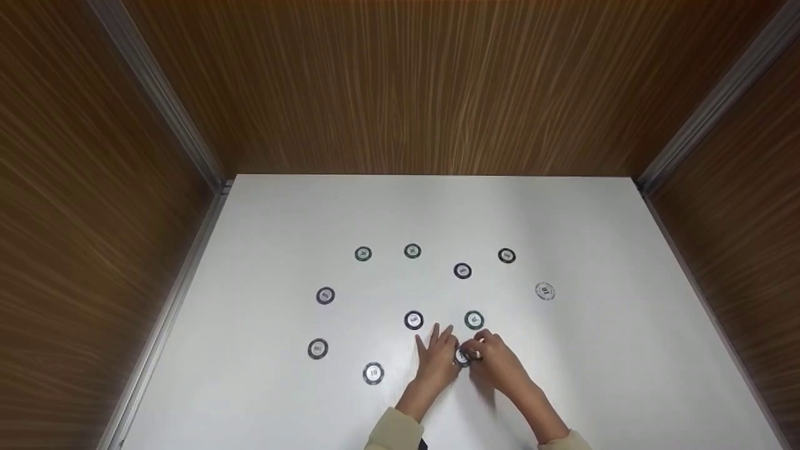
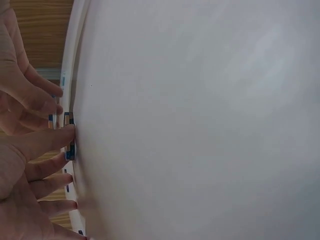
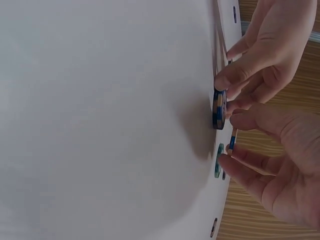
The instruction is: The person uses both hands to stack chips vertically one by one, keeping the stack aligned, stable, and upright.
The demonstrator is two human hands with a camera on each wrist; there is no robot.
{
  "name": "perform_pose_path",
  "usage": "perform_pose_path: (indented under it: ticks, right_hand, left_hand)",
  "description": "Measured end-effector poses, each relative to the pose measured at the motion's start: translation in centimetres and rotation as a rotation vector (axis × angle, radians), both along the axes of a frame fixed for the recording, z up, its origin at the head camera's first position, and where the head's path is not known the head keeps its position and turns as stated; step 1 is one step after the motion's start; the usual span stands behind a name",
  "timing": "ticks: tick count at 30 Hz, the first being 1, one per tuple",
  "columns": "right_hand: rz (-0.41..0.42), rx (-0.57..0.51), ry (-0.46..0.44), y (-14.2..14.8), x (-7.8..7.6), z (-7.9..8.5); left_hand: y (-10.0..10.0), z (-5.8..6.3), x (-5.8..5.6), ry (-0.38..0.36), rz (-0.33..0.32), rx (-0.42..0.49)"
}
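Note:
A short stack of blue-and-tan-edged poker chips lies on the white table, between my hands. My left hand grips this stack at its side between thumb and finger, its other fingers spread over the tabletop. Just to the right, my right hand pinches a single poker chip by its edge, tilted and raised beside the stack. In the left wrist view the stack shows under the left thumb. A green-rimmed chip lies right beyond the right hand.
Several more chips lie flat and scattered, among them a dark one ahead of the left hand, a grey one to its left and a white one at the right. Wood-grain panels wall the table at the back and both sides.

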State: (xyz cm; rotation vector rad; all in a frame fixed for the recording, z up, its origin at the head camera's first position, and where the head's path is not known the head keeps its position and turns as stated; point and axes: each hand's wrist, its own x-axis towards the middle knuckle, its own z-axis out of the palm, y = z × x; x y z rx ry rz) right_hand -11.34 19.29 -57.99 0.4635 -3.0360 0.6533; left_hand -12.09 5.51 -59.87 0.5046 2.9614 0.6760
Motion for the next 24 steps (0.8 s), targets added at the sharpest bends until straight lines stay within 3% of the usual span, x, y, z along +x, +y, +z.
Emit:
perform_pose_path:
  ticks: [6, 11, 24]
  right_hand:
    - [0.043, 0.021, 0.036, -0.4, 0.1, -0.4]
    - [0.081, 0.018, 0.061, -0.6, 0.1, -0.7]
    - [0.106, 0.050, 0.150, -1.1, 0.2, -1.2]
  left_hand:
    - [-0.1, -0.1, 0.0, 0.027, -0.009, 0.004]
    - [-0.1, 0.0, 0.0, -0.004, -0.010, 0.017]
    - [-0.2, 0.1, 0.1, 0.010, -0.014, 0.004]
